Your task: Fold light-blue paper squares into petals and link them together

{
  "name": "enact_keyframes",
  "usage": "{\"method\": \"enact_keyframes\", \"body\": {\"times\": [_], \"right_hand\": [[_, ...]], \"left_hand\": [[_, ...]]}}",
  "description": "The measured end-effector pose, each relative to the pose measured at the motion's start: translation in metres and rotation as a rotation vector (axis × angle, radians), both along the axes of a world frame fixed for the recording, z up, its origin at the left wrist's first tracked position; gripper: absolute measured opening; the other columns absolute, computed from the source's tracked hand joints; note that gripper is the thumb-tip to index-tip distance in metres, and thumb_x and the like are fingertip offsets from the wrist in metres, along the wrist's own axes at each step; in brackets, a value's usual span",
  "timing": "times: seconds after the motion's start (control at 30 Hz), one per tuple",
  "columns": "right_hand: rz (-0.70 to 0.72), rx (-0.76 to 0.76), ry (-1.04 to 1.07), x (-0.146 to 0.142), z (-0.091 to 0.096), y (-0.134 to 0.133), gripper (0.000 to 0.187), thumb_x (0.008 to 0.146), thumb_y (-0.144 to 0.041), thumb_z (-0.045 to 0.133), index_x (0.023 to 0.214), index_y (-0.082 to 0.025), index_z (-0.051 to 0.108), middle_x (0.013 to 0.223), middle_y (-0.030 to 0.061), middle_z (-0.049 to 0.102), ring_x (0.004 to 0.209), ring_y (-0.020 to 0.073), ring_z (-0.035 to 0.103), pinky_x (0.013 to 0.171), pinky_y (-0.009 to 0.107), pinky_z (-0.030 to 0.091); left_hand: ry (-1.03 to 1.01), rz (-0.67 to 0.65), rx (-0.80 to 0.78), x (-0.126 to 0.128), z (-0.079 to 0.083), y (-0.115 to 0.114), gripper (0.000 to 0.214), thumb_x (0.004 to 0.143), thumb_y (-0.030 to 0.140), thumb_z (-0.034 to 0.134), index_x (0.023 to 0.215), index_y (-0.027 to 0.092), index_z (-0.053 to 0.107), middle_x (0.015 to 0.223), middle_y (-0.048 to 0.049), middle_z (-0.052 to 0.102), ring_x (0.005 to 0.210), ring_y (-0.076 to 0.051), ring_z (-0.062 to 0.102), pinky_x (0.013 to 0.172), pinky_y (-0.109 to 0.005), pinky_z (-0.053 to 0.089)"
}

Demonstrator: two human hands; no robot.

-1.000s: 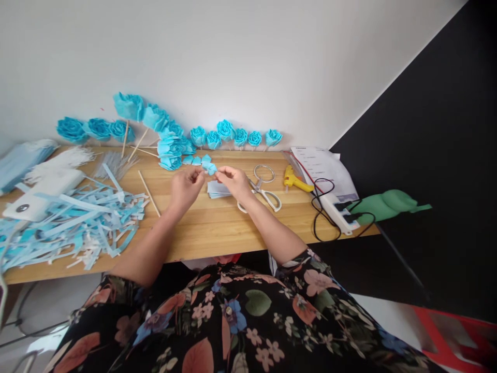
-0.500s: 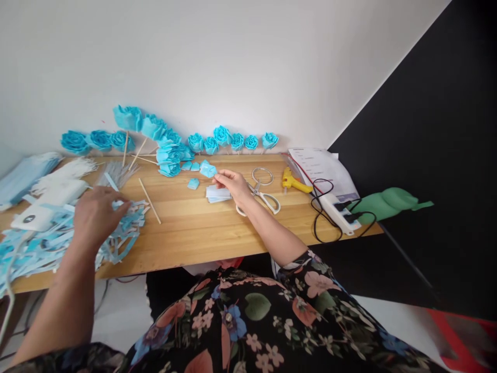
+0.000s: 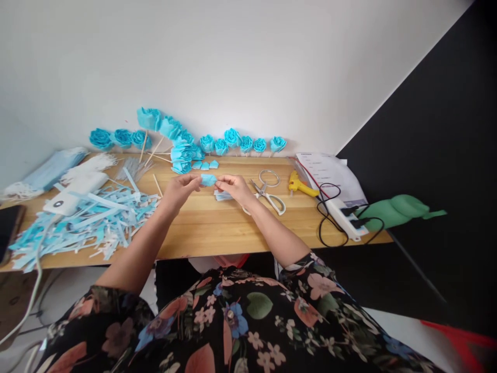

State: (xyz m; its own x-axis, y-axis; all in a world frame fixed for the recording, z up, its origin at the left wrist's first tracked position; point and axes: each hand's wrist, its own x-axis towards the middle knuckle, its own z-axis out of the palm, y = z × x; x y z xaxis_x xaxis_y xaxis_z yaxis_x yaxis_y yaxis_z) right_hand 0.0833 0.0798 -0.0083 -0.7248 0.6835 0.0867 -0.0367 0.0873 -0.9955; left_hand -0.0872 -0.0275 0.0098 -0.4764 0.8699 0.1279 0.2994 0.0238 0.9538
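My left hand (image 3: 179, 189) and my right hand (image 3: 233, 187) meet above the wooden table (image 3: 217, 228), both pinching a small light-blue piece (image 3: 208, 180) between their fingertips. Under my right hand lies a small stack of pale cut pieces (image 3: 222, 195). A few blue petals (image 3: 205, 165) lie just beyond, beside a heap of blue flowers (image 3: 182, 150). White-handled scissors (image 3: 267, 196) lie right of my right hand.
Blue paper roses (image 3: 244, 143) line the wall. A pile of blue and white strips (image 3: 85, 217) and a white device (image 3: 73, 189) cover the left. A yellow glue gun (image 3: 301, 185), power strip (image 3: 341, 212) with black cords, papers (image 3: 326, 168) and wooden sticks (image 3: 157, 184) lie about.
My left hand went out to the strip pile on the left, then came back to the middle. It now pinches the blue piece together with my right hand.
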Motion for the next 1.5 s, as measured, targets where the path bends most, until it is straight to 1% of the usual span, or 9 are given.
{"method": "enact_keyframes", "body": {"times": [0.17,0.3,0.47,0.67,0.9,1.03,1.23,1.33,1.5], "right_hand": [[0.032,0.032,0.058,0.001,-0.001,0.004,0.036,0.082,-0.046,0.066,0.104,-0.019,0.075,0.089,0.0026,0.075,0.079,0.0135,0.065,0.075,0.025,0.053],[0.039,0.230,0.117,0.002,0.002,0.007,0.043,0.086,-0.039,0.062,0.126,-0.022,0.066,0.111,0.0058,0.075,0.098,0.0167,0.067,0.083,0.028,0.053],[0.080,0.413,0.166,0.002,0.007,0.001,0.028,0.083,-0.025,0.062,0.109,-0.022,0.069,0.118,0.0056,0.070,0.109,0.0175,0.064,0.085,0.028,0.052],[0.090,0.387,0.145,0.005,0.013,0.004,0.010,0.081,-0.033,0.069,0.083,-0.023,0.071,0.110,0.0041,0.070,0.105,0.0183,0.064,0.085,0.029,0.051],[-0.257,0.260,0.165,0.016,0.011,0.031,0.023,0.078,-0.040,0.070,0.092,-0.021,0.071,0.099,0.0017,0.068,0.091,0.0161,0.061,0.077,0.026,0.048],[-0.247,0.232,0.132,0.014,0.007,0.031,0.026,0.078,-0.043,0.071,0.093,-0.021,0.072,0.089,-0.0009,0.065,0.076,0.0120,0.056,0.073,0.025,0.046],[-0.241,0.154,0.146,0.009,0.006,0.026,0.034,0.074,-0.043,0.073,0.100,-0.022,0.066,0.088,-0.0011,0.065,0.079,0.0124,0.058,0.072,0.024,0.047],[-0.236,0.127,0.159,0.008,0.004,0.026,0.038,0.072,-0.043,0.075,0.102,-0.022,0.065,0.091,-0.0005,0.065,0.082,0.0129,0.059,0.073,0.024,0.049],[-0.222,0.168,0.124,0.010,0.001,0.027,0.030,0.076,-0.045,0.073,0.094,-0.022,0.068,0.091,-0.0004,0.065,0.082,0.0127,0.058,0.074,0.024,0.048]], "left_hand": [[-0.147,0.032,0.027,-0.004,-0.006,0.000,0.026,0.069,0.043,0.071,0.068,0.017,0.069,0.061,-0.0027,0.068,0.059,-0.015,0.061,0.064,-0.028,0.051],[-0.245,-0.048,0.002,-0.001,0.000,-0.005,0.030,0.065,0.045,0.073,0.067,0.016,0.068,0.064,-0.0049,0.069,0.055,-0.013,0.058,0.060,-0.028,0.050],[-0.300,-0.109,-0.046,0.006,-0.001,-0.011,0.030,0.064,0.045,0.073,0.068,0.015,0.068,0.062,-0.0048,0.067,0.052,-0.012,0.054,0.054,-0.026,0.044],[-0.231,-0.138,-0.086,0.003,-0.006,-0.012,0.031,0.071,0.047,0.066,0.071,0.016,0.068,0.066,-0.0054,0.066,0.052,-0.011,0.053,0.053,-0.026,0.042],[0.134,0.052,-0.119,-0.022,0.000,0.008,0.029,0.075,0.038,0.056,0.081,0.015,0.074,0.067,-0.0035,0.069,0.054,-0.012,0.052,0.053,-0.024,0.040],[0.348,0.044,-0.228,-0.032,0.001,0.025,0.033,0.080,0.040,0.052,0.083,0.017,0.076,0.076,-0.0057,0.074,0.061,-0.017,0.059,0.056,-0.026,0.040],[0.848,0.037,-0.472,-0.041,-0.008,0.046,0.031,0.088,0.036,0.049,0.086,0.020,0.075,0.091,-0.0141,0.076,0.086,-0.031,0.067,0.070,-0.034,0.041],[0.851,-0.001,-0.563,-0.038,-0.015,0.054,0.032,0.089,0.036,0.047,0.086,0.019,0.074,0.096,-0.0157,0.076,0.089,-0.032,0.067,0.070,-0.034,0.042],[0.844,-0.023,-0.507,-0.033,-0.030,0.062,0.029,0.087,0.036,0.051,0.091,0.020,0.075,0.099,-0.0144,0.077,0.090,-0.030,0.068,0.072,-0.034,0.043]]}}
